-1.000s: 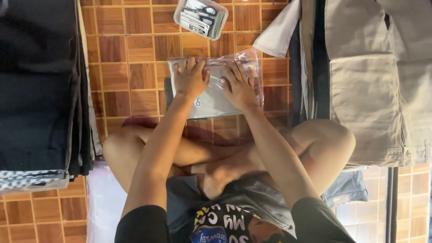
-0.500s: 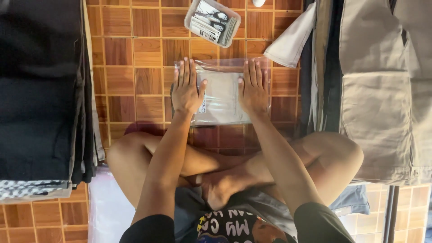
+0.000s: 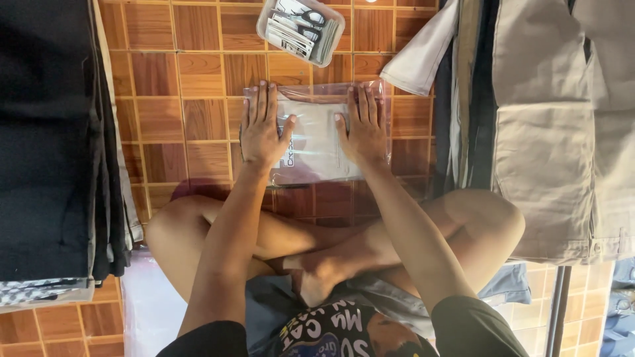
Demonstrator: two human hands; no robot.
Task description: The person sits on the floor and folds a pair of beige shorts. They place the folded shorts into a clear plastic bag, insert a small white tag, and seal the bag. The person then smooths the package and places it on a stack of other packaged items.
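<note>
A clear plastic bag [image 3: 316,135] with a folded beige garment inside lies flat on the brown tiled floor in front of my crossed legs. My left hand [image 3: 262,125] rests flat on the bag's left side, fingers spread. On its right side my right hand [image 3: 362,125] presses down the same way. Both palms lie on top of the bag; neither hand grips it.
A small clear tray [image 3: 301,28] with scissors and small items sits just beyond the bag. A stack of dark folded garments [image 3: 49,145] fills the left side. Beige folded garments [image 3: 549,119] are piled on the right. A clear plastic sheet [image 3: 149,297] lies by my left knee.
The hands were bunched on the crumpled bag; now they lie spread flat on it, further apart, and the bag lies smooth on the floor.
</note>
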